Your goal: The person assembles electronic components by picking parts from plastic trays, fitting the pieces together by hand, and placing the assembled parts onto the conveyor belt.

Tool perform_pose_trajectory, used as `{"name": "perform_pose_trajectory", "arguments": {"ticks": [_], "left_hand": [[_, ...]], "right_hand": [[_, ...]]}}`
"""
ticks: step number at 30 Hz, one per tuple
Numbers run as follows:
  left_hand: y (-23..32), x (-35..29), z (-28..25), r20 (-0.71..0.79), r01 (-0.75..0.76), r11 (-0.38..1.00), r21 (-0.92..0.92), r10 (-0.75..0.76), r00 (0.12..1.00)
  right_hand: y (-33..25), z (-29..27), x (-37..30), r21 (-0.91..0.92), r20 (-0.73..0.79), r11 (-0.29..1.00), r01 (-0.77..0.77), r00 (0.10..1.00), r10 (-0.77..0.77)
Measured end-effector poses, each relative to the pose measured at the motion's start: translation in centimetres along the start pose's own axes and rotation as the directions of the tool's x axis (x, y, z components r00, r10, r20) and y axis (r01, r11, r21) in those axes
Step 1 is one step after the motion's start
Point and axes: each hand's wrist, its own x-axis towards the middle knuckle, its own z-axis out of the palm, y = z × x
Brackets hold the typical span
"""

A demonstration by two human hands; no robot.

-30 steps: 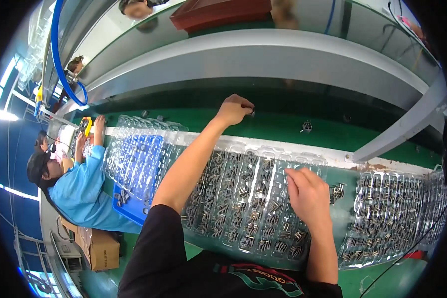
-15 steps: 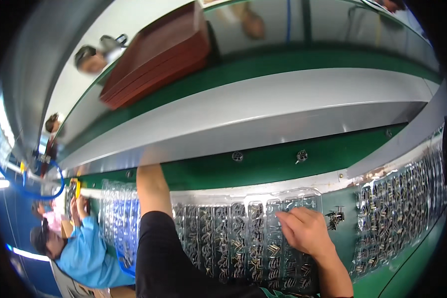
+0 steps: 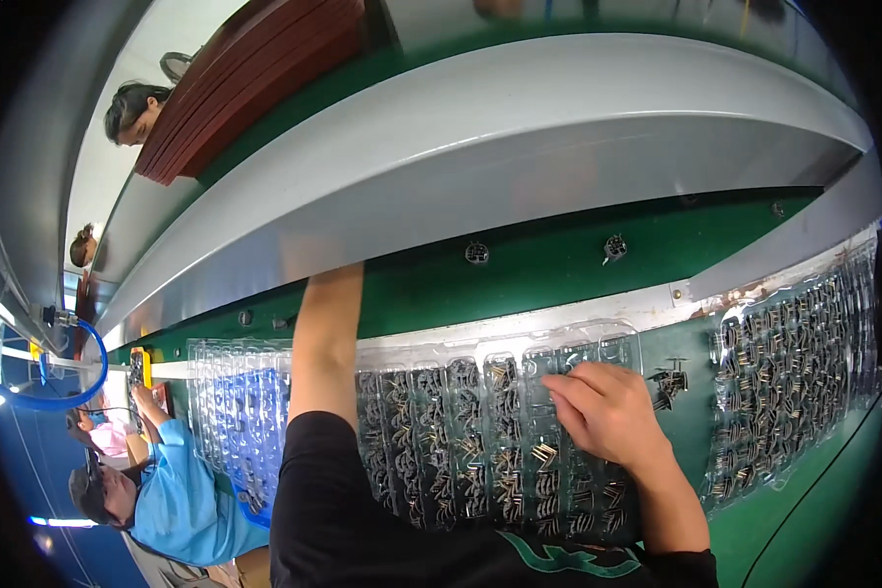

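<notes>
Clear blister tray [image 3: 612, 343], most of its pockets loaded with small metal pins [image 3: 545, 455], lies directly before the person. Right hand [image 3: 610, 407] is over its far right corner, fingers curled, thumb close to the index finger; whether anything is pinched there cannot be told. Left forearm [image 3: 325, 343] reaches past the tray's left part, and the left hand is hidden behind the grey beam [image 3: 519, 167]; its state cannot be told. A loose pin cluster [image 3: 668, 385] sits just right of the tray, with a second filled tray [image 3: 778, 481] farther right. Beyond the tray's far edge, round metal parts [image 3: 476, 253] rest on the green surface [image 3: 549, 284]. Risks, as judged: the right wrist, low over filled pockets, could knock pins out of place or tip the thin plastic; the left hand, working blind, could strike the beam or scatter round parts. Well left of the tray is a co-worker in blue [image 3: 181, 490]; farthest beyond it, a dark red tray stack [image 3: 265, 78].
</notes>
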Motion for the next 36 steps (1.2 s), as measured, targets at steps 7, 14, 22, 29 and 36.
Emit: {"name": "perform_pose_trajectory", "arguments": {"ticks": [7, 14, 22, 29, 36], "left_hand": [[6.8, 8.4, 8.6, 0.054, 0.010, 0.999, 0.051, -0.012, 0.998], [7.7, 2.4, 0.0, 0.100, 0.403, 0.900, 0.167, -0.422, 0.901], [15.7, -15.5, -25.7, -0.200, 0.703, 0.550, 0.450, -0.705, 0.680], [13.7, -25.7, -29.3, -0.169, 0.738, 0.325, 0.591, -0.845, 0.508], [13.2, -24.4, -27.2, -0.199, 0.638, 0.385, 0.667, -0.734, 0.650]], "right_hand": [[-0.4, 0.5, -0.1, 0.029, 0.021, 0.999, 0.029, 0.999, -0.029], [-0.2, 0.3, -0.3, 0.034, 0.026, 0.999, -0.006, 1.000, 0.005], [-2.6, -0.6, 0.1, -0.019, 0.233, 0.999, 0.031, 0.972, -0.026], [-4.1, -0.2, -0.7, -0.145, 0.430, 0.988, 0.047, 0.903, 0.020], [-4.4, 0.5, -1.2, -0.097, 0.390, 0.994, -0.047, 0.917, 0.081]]}}
